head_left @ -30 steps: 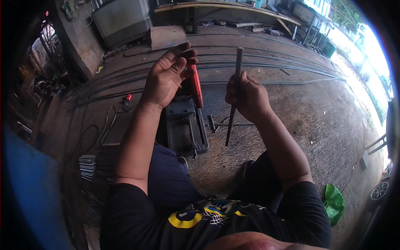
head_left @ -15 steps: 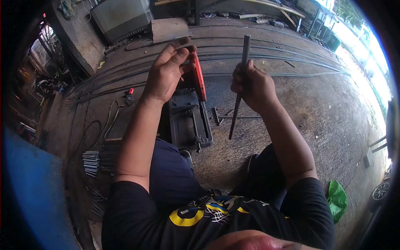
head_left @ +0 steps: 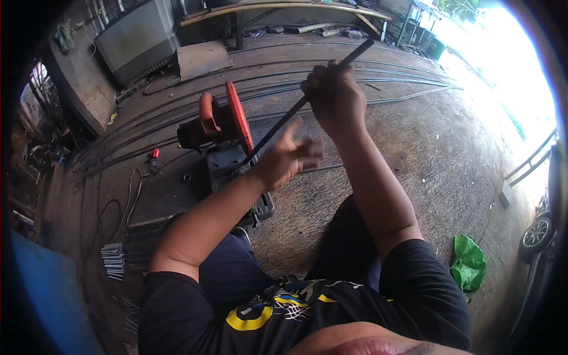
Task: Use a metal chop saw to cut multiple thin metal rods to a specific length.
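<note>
Beside the red-and-black power saw (head_left: 238,121), your right hand (head_left: 340,102) grips the straight dark metal bar (head_left: 278,129); left hand (head_left: 285,161) spread, empty. Bar likely stiff, moderately heavy; hold mid-length.

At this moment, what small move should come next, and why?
Probably close the left hand around the lower half of the dark bar. Only the right hand appears to grip it, high up, while the left looks open close to it; the bar slants down toward the red-guarded saw in this view, so a second hold might steady it.
</note>
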A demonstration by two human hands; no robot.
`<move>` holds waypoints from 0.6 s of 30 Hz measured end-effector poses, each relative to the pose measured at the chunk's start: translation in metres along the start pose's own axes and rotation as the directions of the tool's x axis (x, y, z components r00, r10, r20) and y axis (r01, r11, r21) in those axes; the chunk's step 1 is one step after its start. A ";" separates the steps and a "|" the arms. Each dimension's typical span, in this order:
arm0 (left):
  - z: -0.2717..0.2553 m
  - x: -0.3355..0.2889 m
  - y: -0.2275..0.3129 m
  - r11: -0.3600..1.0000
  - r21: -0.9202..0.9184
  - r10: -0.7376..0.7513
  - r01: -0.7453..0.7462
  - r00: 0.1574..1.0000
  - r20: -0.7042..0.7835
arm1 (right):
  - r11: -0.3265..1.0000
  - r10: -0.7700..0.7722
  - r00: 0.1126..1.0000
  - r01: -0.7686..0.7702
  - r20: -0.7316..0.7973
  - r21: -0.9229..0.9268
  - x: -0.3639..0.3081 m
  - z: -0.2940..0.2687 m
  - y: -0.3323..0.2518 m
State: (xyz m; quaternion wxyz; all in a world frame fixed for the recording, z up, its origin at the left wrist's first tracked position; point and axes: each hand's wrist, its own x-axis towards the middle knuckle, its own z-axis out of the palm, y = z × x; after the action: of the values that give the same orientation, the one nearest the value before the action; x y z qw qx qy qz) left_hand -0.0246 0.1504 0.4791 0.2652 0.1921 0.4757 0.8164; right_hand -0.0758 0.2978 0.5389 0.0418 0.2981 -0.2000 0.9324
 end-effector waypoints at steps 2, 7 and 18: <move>-0.003 0.009 0.009 0.990 -0.102 0.099 -0.098 0.995 0.008 | 1.000 -0.012 0.999 0.012 -0.034 0.003 -0.004 0.004 0.003; -0.012 0.021 0.032 0.872 -0.314 0.314 -0.375 0.921 -0.229 | 0.986 -0.056 0.976 0.021 -0.209 -0.167 -0.013 0.007 0.015; -0.087 0.032 0.050 0.491 0.850 0.643 -0.191 0.737 -0.206 | 0.479 0.645 0.524 -0.844 -0.556 -0.240 -0.054 -0.024 0.049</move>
State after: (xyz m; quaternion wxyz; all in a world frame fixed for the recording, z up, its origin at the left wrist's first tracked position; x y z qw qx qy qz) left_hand -0.1120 0.0910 0.4840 -0.1954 0.1825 0.7681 0.5818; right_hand -0.0546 0.2647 0.4731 -0.2659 -0.0359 -0.5246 0.8080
